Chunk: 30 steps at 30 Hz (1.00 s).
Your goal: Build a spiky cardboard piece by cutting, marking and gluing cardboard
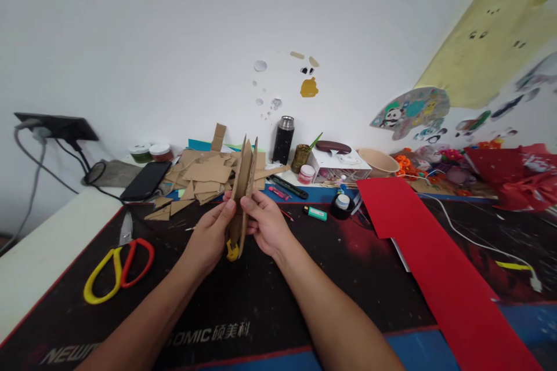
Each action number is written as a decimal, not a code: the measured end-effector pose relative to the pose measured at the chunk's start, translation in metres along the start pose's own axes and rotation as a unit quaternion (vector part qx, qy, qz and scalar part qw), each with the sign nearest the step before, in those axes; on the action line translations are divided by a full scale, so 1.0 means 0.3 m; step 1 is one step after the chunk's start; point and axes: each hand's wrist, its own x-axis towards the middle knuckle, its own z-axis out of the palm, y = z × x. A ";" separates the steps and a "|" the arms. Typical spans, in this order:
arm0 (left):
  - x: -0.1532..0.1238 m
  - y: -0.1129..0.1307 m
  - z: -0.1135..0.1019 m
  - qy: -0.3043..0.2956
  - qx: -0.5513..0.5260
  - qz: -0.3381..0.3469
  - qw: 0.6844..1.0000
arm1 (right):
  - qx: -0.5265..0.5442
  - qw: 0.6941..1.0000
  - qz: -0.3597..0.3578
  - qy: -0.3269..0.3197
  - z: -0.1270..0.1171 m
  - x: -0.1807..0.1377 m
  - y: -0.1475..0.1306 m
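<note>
I hold a stack of brown cardboard pieces (244, 177) upright and edge-on above the dark desk mat (243, 301). My left hand (209, 237) grips them from the left, thumb pressed on the near face. My right hand (266, 223) grips them from the right, fingers wrapped round. A small yellow object (232, 251) shows at the bottom of the cardboard, by my left palm; I cannot tell what it is.
Scissors (118, 266) with yellow and red handles lie at the left. A pile of cardboard scraps (201, 181) and a black phone (145, 181) lie behind. A red paper sheet (429, 255) runs down the right. A flask (284, 139), lighter (315, 213) and tape roll (342, 205) stand beyond.
</note>
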 end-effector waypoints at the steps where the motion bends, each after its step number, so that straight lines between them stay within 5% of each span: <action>1: 0.001 -0.004 -0.002 -0.001 0.005 0.002 1.000 | 0.003 1.000 -0.001 0.002 0.001 0.000 0.001; 20: 0.009 -0.026 -0.014 0.002 0.042 0.019 0.999 | -0.006 1.000 -0.012 0.020 0.005 0.001 0.014; 30: 0.000 0.015 0.007 -0.016 -0.013 -0.025 0.999 | 0.021 0.999 0.025 -0.004 -0.024 0.005 0.005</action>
